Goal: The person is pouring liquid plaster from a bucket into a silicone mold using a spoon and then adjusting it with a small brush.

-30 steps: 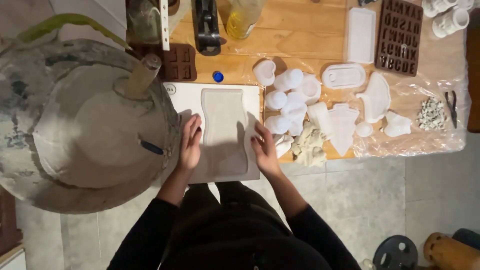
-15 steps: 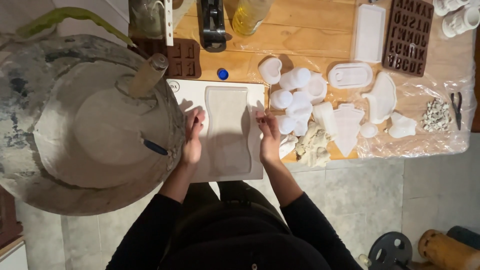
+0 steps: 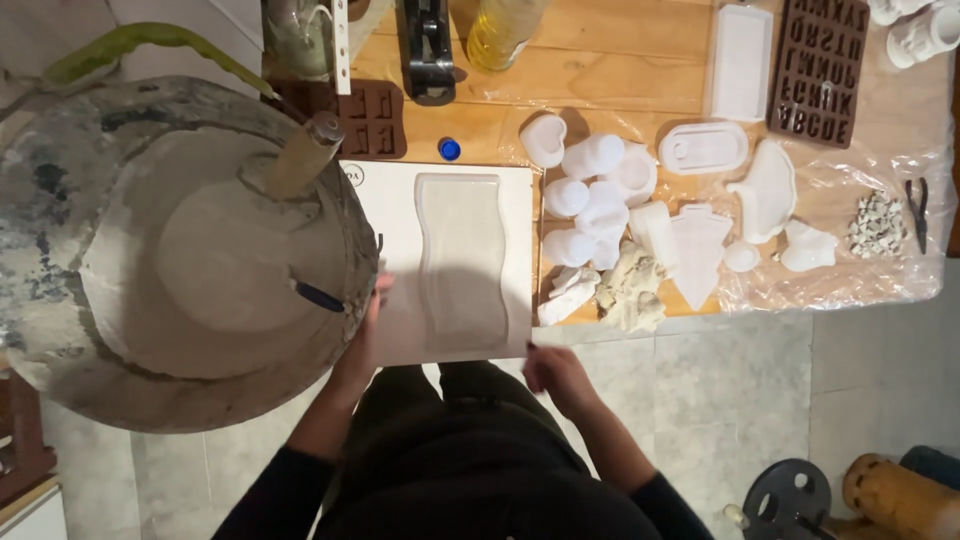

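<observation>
A white board [image 3: 395,215] lies at the table's near edge and carries a wavy, translucent mould [image 3: 462,260] filled with pale grey mix. My left hand [image 3: 362,335] grips the board's left edge, right beside the big bucket. At the board's near right corner, my right hand [image 3: 556,376] has its fingertips curled on the edge, and the rest of the hand hangs off the table. Neither hand touches the mould.
A large stained bucket [image 3: 60,250] of grey mix with a wooden stick [image 3: 300,160] stands at the left. White cast pieces and moulds [image 3: 600,190] lie on plastic sheet to the right. Brown letter moulds [image 3: 822,70], a bottle [image 3: 500,30] and pliers [image 3: 918,205] sit farther back.
Both hands have slid from the mould's sides toward me, down to the board's near edge. The board and mould now lie a little farther right in view.
</observation>
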